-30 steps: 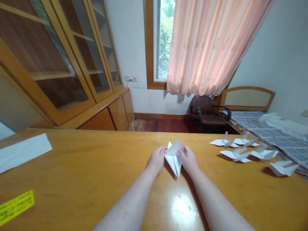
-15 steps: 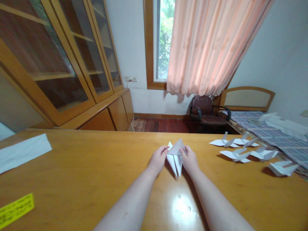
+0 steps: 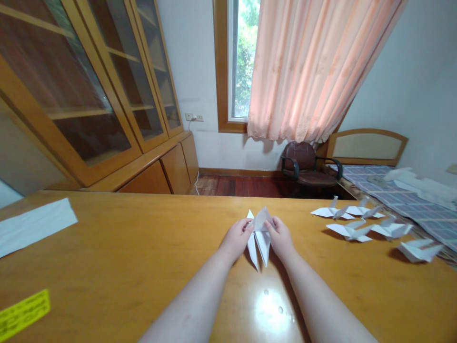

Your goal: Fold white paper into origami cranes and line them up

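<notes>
A white folded paper [image 3: 262, 238], with two narrow points toward me and wider flaps at the far end, is held between both hands over the middle of the table. My left hand [image 3: 237, 239] pinches its left side, thumb on the upper face. On the right edge, my right hand [image 3: 282, 237] has its thumb pressed on the paper near the top flap. The fingers beneath the paper are hidden. Off to the right stand several white folded paper birds [image 3: 348, 231], the nearest one [image 3: 419, 250] close to the table's right edge.
On the wooden table [image 3: 124, 257], a white paper strip [image 3: 35, 226] lies at the far left, and a yellow label [image 3: 24, 314] sits at the near left. Beyond the table are a glass-door cabinet [image 3: 157, 143], a brown armchair [image 3: 307, 164] and a bed [image 3: 410, 195].
The two lower points of the folded paper have spread farther apart, and the left one has shifted left. My left thumb lies further over the paper. The paper birds have not moved.
</notes>
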`<state>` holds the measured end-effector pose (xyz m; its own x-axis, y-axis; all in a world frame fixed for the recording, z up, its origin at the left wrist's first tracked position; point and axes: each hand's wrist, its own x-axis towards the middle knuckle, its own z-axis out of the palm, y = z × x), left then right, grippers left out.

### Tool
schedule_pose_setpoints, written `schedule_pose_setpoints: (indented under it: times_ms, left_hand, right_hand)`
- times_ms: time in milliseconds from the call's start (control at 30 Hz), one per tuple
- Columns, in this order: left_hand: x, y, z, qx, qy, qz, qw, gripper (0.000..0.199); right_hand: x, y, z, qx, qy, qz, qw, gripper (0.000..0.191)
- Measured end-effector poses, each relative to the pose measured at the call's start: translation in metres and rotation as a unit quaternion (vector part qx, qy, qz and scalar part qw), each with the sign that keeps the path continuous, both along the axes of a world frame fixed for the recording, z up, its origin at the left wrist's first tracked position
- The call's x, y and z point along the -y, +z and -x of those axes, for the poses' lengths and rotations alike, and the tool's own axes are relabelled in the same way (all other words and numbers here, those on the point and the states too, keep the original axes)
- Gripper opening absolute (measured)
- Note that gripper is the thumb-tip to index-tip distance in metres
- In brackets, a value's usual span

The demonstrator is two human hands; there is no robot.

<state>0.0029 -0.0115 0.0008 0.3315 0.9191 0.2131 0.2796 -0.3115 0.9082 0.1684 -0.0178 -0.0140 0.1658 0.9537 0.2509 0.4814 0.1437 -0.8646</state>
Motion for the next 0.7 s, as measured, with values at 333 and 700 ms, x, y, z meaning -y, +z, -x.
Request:
schedule_pose_setpoints:
  times_ms: [333,700]
  left_hand:
    - [-0.0011,0.0021,0.0029,-0.079,0.017,-0.013,0.997,0.028]
    - [-0.0063,-0.0028,0.0032,-0.103,0.033,-0.012,0.994,0.025]
  right_hand:
    - [-0.0002,-0.0031,0.0040,-0.011,0.048,0.007,0.999,0.025]
    - [0.0035,0.0033,0.0062,0.002,0.058,0.016,0.998,0.024]
